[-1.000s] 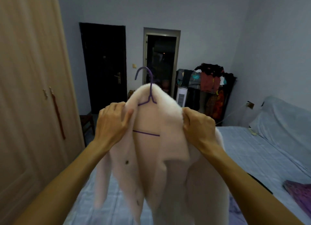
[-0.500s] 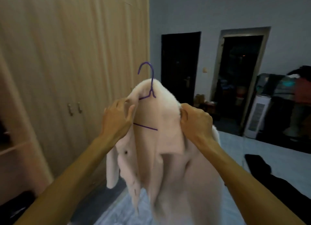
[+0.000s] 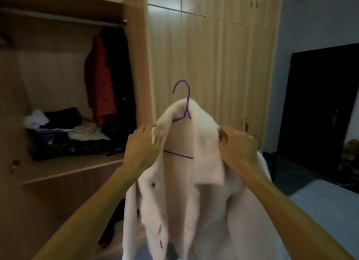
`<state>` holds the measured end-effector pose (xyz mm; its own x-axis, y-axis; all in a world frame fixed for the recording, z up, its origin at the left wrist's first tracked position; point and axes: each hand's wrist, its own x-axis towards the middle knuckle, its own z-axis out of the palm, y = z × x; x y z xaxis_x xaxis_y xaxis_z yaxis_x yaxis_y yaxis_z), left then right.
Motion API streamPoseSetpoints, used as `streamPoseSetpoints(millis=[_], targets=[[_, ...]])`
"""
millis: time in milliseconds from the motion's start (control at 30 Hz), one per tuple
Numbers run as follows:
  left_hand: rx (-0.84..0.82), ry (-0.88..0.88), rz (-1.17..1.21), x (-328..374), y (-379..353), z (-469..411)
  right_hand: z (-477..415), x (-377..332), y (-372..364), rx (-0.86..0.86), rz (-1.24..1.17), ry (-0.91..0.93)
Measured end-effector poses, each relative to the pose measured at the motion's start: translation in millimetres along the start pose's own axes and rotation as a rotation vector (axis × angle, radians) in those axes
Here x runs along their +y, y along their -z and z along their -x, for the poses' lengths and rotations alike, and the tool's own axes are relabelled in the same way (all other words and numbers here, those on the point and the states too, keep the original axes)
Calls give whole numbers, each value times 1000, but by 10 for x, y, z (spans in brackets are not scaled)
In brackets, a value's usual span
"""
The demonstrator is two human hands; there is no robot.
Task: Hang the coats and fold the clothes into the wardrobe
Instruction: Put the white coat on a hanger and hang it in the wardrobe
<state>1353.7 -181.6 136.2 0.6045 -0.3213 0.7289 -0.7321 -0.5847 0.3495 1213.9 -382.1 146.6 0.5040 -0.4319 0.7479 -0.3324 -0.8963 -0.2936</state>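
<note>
We hold the coat up in front of us by its two shoulders, and it sits on the hanger. The left hand pinches the left shoulder, its fingers curled over the cloth edge. The right hand is bunched round the right shoulder, its fingers closed into the fabric. We judge this grip keeps the coat spread on the wire so it cannot slide off. It also leaves the hook free and upright above the collar, ready for the rail.

The coat hangs in the air in front of the closed doors of the wardrobe. It is to the right of the open bay and not yet inside. Its hem drops past the bed edge below.

In the bay, the red coat hangs at the right end of the rail, with what seems a dark garment beside it. That leaves room to the left. The clothes lie on the shelf beneath.

Counted, there is one pale coat, one purple hanger and two hands, both gripping. One red coat hangs there, plus perhaps one dark one. There is one heap of clothes, too blurred to number, and one dark door at the far right.
</note>
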Motion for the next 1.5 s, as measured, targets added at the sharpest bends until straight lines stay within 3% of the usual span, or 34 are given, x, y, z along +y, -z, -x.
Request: streamPoseSetpoints(millis=[333,633,733,1500], targets=[[75,97,-121,-1528,925,-222,-402,-1623,-988,-27,-204,77],[111,166,-142,-2913,1564,-909,-1050,-3059,-1669,54,-322,113],[137,182,-148,-3312,1669,-1205,-1368,-3462,-1823,55,-257,143],[403,-55,-313,-5155,1142,-4477,-4391,-5415,-3991,167,-370,282]])
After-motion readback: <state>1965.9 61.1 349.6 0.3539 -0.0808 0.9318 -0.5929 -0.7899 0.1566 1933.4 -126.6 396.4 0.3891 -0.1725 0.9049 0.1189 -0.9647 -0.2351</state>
